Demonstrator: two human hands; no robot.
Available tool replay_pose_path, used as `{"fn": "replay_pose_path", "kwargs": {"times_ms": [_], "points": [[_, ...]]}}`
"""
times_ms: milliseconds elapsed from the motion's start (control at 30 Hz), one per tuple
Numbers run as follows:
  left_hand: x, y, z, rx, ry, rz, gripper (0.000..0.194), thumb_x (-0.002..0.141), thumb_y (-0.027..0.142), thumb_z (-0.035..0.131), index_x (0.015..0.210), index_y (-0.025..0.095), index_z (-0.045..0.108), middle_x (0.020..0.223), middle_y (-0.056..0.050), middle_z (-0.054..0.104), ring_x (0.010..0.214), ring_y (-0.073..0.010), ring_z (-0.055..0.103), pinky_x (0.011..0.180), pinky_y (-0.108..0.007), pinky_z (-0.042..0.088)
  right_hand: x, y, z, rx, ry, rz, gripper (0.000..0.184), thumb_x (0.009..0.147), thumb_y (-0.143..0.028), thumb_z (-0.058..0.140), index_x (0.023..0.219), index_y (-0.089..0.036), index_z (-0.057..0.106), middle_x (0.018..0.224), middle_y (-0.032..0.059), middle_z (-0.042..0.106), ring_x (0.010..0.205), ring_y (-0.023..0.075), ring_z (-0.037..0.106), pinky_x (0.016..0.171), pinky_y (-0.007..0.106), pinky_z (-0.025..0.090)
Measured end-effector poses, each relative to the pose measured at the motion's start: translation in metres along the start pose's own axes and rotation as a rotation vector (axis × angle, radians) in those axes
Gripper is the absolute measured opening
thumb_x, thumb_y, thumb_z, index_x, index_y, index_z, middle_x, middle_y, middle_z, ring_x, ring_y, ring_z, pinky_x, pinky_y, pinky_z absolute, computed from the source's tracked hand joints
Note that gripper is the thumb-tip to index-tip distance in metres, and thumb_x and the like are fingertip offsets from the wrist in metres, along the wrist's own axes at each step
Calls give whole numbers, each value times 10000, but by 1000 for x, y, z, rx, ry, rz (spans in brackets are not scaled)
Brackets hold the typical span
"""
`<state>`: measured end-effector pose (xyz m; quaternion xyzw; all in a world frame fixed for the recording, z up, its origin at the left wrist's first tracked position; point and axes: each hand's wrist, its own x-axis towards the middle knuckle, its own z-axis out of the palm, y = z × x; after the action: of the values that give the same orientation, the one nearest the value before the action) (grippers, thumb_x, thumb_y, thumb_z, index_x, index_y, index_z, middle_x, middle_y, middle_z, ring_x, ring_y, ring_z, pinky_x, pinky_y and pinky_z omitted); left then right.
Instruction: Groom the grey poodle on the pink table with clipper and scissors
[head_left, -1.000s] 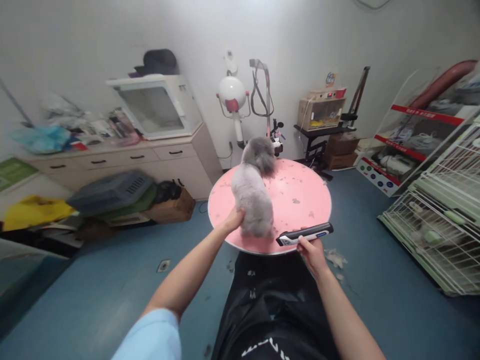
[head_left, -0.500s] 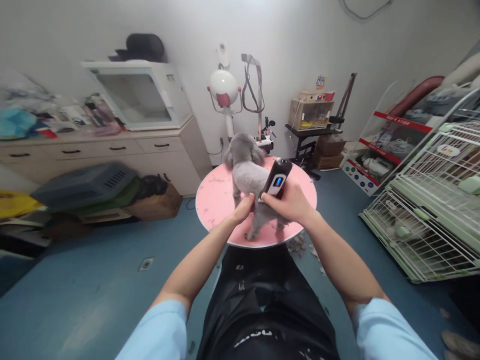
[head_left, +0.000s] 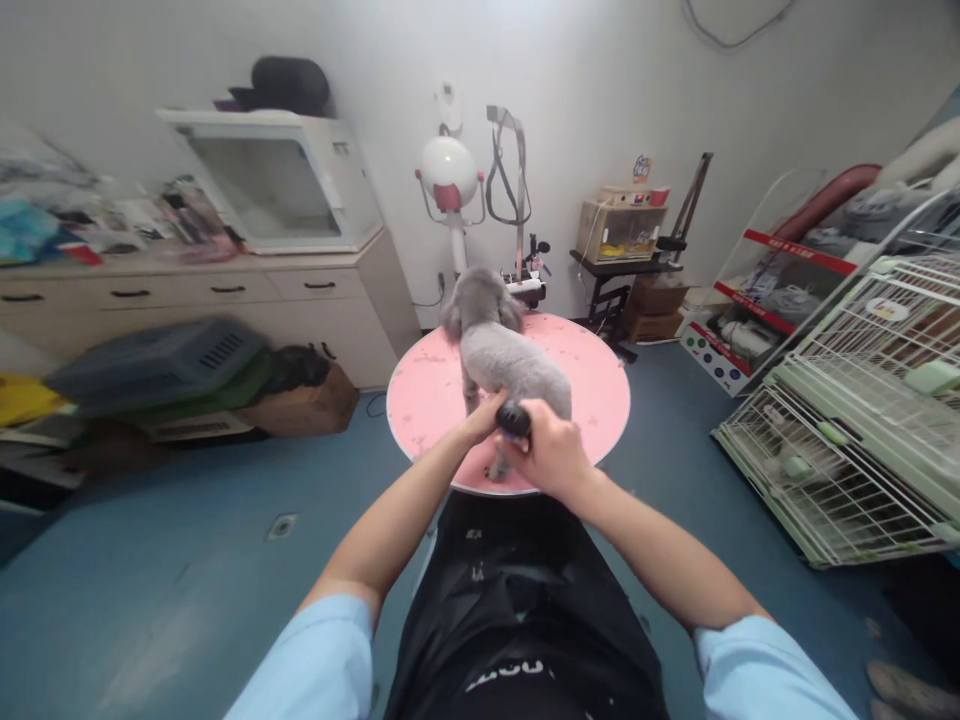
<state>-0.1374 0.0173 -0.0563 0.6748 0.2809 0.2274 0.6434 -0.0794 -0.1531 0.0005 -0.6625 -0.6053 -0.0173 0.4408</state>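
Observation:
A grey, short-clipped dog (head_left: 517,362) stands on a round pink table (head_left: 420,405), its head at the far side, turned away from me. My right hand (head_left: 553,450) is closed around a pair of hair clippers (head_left: 513,418), held with the dark rounded end towards me at the dog's rear flank. The clipper blade is hidden behind the grip. My left hand (head_left: 486,418) holds the dog low on its left flank, just in front of the hind leg; its fingertips are out of sight under the body. Small tufts of hair lie on the tabletop.
A post with a hanging loop (head_left: 517,165) and a white round-headed dryer (head_left: 448,172) stand behind the table. Wire cages (head_left: 847,440) are at right. Along the left run a drawer cabinet (head_left: 315,285) and a pet carrier (head_left: 161,360).
The dog has turned, its rear swinging right and its head left. My right hand has brought the clippers from beside the dog to its flank and tipped them. My left hand stays on the dog.

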Motion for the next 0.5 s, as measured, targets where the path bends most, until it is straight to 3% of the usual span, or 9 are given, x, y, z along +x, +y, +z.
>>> {"fn": "replay_pose_path", "kwargs": {"times_ms": [67,133,267,333,400,500], "points": [[-2,1,-2,-12,-15,-58,545,1014,409,281,1228,48,629,1247,-162,674,1359,-271,469,1160,-371,329,-27,6,12,60,-132,-100,203,836,-248,599,1033,-213,565,973,89,696,844,252,697,699,355,559],[-2,3,-1,-19,-34,-87,578,1020,438,265,1328,49,561,1345,-156,620,1416,-258,400,1170,-353,309,-46,11,10,180,-128,-151,230,829,-199,594,1054,-227,555,1007,81,704,926,240,699,780,358,574],[1,7,5,-57,-38,-163,603,1017,492,237,1360,105,547,1347,-116,625,1388,-228,442,1140,-308,336,-43,15,-17,322,181,-135,337,797,-265,708,1085,-255,533,1085,69,701,1013,219,691,903,383,562],[3,9,8,-67,-26,-178,604,1028,465,184,1338,102,555,1305,-95,648,1342,-207,488,1110,-290,358,-31,21,-18,291,236,-110,343,754,-299,754,1031,-255,557,1042,55,715,975,220,702,897,387,567],[3,10,10,-66,-3,-171,582,1035,426,174,1290,90,574,1246,-81,669,1288,-190,526,1072,-281,379,-29,31,-2,283,204,-51,297,742,-316,749,983,-249,590,981,51,732,916,217,716,867,374,581],[3,7,10,-71,68,-177,524,1028,398,242,1201,62,606,1181,-107,686,1226,-197,553,1027,-276,405,-50,48,36,296,115,46,236,754,-323,709,960,-240,631,994,73,749,925,233,725,861,383,589]]}}
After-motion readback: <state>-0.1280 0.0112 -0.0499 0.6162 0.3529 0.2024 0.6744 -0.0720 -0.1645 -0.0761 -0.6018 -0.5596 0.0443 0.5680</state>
